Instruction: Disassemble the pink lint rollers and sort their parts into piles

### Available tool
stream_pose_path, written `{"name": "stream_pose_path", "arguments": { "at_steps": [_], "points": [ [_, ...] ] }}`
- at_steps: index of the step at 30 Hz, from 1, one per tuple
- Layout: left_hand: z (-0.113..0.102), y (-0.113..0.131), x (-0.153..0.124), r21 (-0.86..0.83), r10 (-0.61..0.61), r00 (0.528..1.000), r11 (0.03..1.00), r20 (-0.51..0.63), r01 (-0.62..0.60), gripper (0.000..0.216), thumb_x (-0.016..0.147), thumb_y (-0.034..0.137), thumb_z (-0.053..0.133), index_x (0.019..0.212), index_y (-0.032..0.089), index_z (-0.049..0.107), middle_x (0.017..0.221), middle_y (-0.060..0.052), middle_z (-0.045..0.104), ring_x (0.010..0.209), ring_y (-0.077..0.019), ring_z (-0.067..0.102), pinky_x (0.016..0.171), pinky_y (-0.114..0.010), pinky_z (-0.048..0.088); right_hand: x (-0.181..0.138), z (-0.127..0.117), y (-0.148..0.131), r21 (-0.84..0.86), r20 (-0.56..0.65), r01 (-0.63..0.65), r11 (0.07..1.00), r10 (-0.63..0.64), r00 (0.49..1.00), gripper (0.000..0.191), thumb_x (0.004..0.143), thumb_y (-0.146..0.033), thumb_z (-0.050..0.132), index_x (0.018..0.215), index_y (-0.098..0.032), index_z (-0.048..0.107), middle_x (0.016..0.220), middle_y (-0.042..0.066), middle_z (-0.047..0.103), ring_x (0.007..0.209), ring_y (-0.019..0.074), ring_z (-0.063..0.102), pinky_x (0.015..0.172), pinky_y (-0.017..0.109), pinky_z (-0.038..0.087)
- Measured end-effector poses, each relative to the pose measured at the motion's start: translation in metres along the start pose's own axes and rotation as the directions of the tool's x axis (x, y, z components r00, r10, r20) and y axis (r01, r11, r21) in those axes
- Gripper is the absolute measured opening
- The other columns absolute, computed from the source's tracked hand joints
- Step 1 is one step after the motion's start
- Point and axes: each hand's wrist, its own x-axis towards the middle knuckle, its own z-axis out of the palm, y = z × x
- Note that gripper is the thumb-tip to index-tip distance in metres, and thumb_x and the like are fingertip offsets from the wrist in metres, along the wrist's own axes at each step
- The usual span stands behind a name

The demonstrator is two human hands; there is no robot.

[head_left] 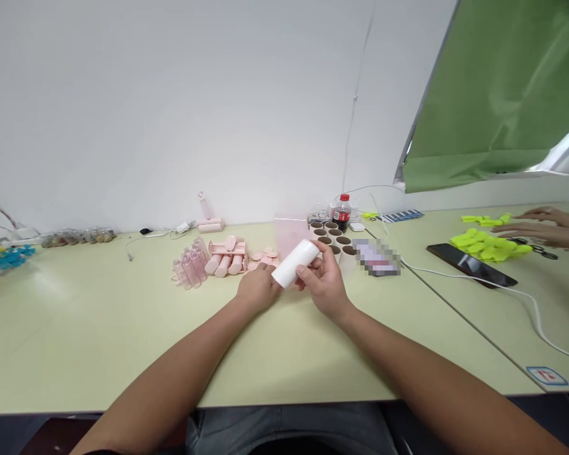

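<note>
My right hand (329,284) is closed around a white paper roll (294,264), tilted with its upper end to the right. Just left of the roll's lower end is my left hand (257,291), curled, its fingertips hidden behind the roll. I cannot make out whether it holds anything. Behind the roll stands a translucent pink box (291,232). Pink discs (265,256) lie beyond my left hand, next to a stack of pink roller parts (226,258). Clear pink covers (190,265) stand in a group further left. Several rolls with brown cardboard cores (335,240) stand upright behind my right hand.
A cola bottle (342,213), cables and a pixelated item (377,257) are at the back right. A black phone (471,265) and yellow fabric pieces (486,245) lie right, near another person's hands (547,226) and scissors (544,253). Blue and yellow pieces (9,258) lie far left.
</note>
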Motion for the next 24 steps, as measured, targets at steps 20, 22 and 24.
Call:
{"name": "stream_pose_path", "arguments": {
  "at_steps": [20,22,24],
  "points": [
    [-0.021,0.007,-0.022,-0.872,-0.084,0.935,0.398,-0.345,-0.286,0.033,0.086,0.040,0.063,0.111,0.020,0.051,0.109,-0.006,0.058,0.062,-0.0080,0.059,0.057,-0.025,0.051,0.009,-0.001,-0.005,0.143,-0.183,-0.082,0.986,0.108,0.977,0.058,0.073,-0.043,0.075,0.112,-0.026,0.035,0.073,-0.007,0.058,0.051,0.0125,0.061,0.044,0.027,0.054],
    [-0.022,0.016,-0.027,-0.882,-0.087,0.934,0.371,-0.346,-0.292,0.035,0.086,0.039,0.064,0.112,0.020,0.052,0.106,-0.006,0.061,0.062,-0.0083,0.060,0.056,-0.024,0.051,0.008,0.000,-0.004,0.145,-0.174,-0.096,0.985,0.121,0.977,0.059,0.072,-0.044,0.075,0.112,-0.026,0.036,0.072,-0.008,0.058,0.051,0.0123,0.061,0.044,0.027,0.054],
    [-0.024,0.023,-0.031,-0.894,-0.129,0.932,0.353,-0.339,-0.276,0.036,0.085,0.040,0.066,0.111,0.020,0.052,0.103,-0.006,0.063,0.058,-0.0079,0.060,0.051,-0.023,0.050,0.007,0.002,-0.004,0.152,-0.167,-0.110,0.982,0.135,0.977,0.058,0.072,-0.046,0.075,0.110,-0.025,0.036,0.072,-0.008,0.057,0.051,0.0122,0.061,0.043,0.026,0.054]
  ]
}}
